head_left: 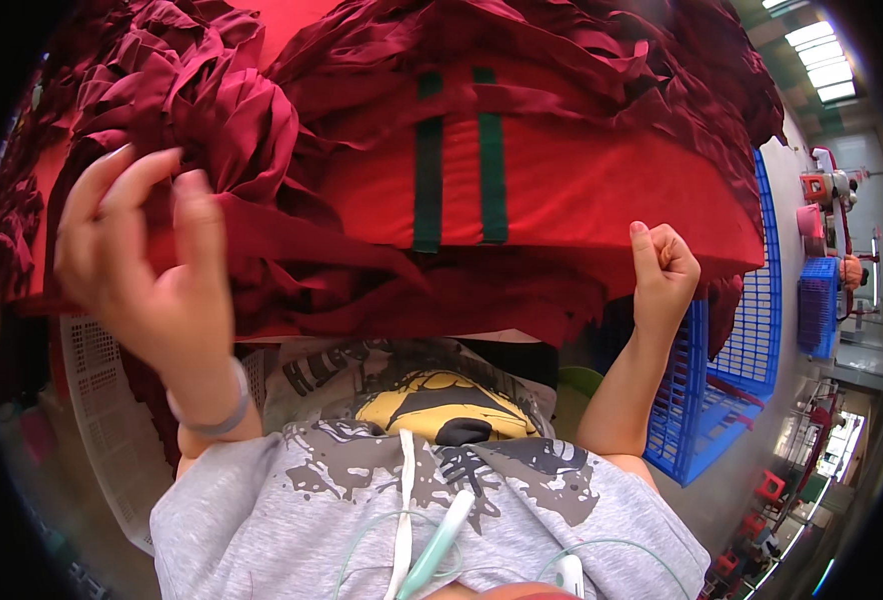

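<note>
My left hand (152, 285) is raised at the left, fingers spread and somewhat blurred, with nothing seen in it. It hovers in front of a heap of dark red fabric strips (232, 125). At the right, by the near edge of the red-covered table (582, 185), my right hand (667, 275) is closed in a fist, thumb on top; anything inside it is hidden. Two dark green strips (492, 185) run down the red cover between my hands. Loose dark red fabric (342, 280) droops over the table's near edge towards my lap.
A blue plastic basket (682, 400) stands beside my right arm. Below my left arm is a white perforated crate (102, 385). More dark red cloth (702, 70) lies piled across the far side. A pale green, pen-shaped object (437, 550) lies against my shirt.
</note>
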A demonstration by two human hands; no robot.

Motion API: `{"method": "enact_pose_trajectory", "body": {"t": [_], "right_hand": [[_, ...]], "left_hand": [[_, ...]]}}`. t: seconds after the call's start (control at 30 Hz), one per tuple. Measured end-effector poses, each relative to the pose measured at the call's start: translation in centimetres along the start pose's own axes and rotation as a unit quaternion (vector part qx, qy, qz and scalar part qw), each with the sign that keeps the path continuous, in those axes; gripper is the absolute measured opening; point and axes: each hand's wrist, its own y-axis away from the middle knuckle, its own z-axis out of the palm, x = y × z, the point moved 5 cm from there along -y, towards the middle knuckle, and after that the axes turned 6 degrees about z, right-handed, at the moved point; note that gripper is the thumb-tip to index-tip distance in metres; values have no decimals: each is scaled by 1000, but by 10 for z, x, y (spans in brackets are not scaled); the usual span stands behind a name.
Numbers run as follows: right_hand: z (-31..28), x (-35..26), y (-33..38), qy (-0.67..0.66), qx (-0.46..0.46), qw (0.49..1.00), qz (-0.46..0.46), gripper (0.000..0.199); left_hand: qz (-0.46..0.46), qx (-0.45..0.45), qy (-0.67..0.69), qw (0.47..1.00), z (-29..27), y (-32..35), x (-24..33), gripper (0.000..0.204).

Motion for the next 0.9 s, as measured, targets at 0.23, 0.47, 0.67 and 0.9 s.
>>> {"method": "enact_pose_trajectory", "body": {"t": [0.23,0.47,0.67,0.9], "right_hand": [[22,-29,21,47,-78,994,-53,47],[36,-8,56,-127,-327,913,209,33],[103,-21,45,-511,-351,729,291,61],[-26,43,-110,-698,-235,659,154,36]], "left_hand": [[25,-154,133,979,140,2,85,26],[-64,-222,383,894,85,-2,85,15],[68,-240,528,812,46,-4,75,10],[-207,-252,425,844,45,24,12,19]]}}
